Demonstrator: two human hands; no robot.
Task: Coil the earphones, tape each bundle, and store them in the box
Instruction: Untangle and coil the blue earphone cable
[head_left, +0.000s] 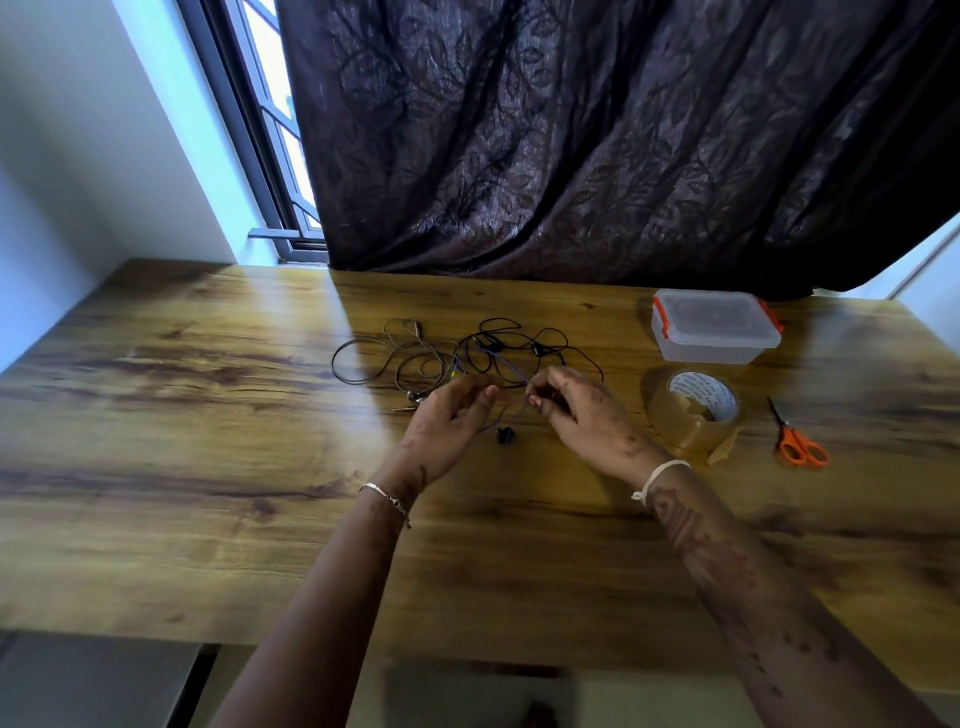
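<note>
Both hands work close to me: my left hand (452, 415) and my right hand (582, 410) each pinch one thin bluish earphone cable (508, 368). I should draw it slowly out of the tangled dark earphones (467, 353) beyond, then make even loops. Farther right wait the brown tape roll (693, 410) and the closed clear plastic box (714, 325).

Black earphone cables (537, 349) are seen just beyond the fingers (545, 382), and a bluish-purple cable (506, 366) is seen reaching them. Brown henna patterns are shown on the right hand (587, 415). Right of the fingers, a clear box (714, 325) with orange-red clasps, a brown tape roll (693, 415) with a white printed core, and orange-handled scissors (800, 447) are shown. Beneath the fingers, golden-brown wood grain is shown on the table (208, 467). Far beyond them, a dark brown leaf pattern is carried by the curtain (571, 130).
</note>
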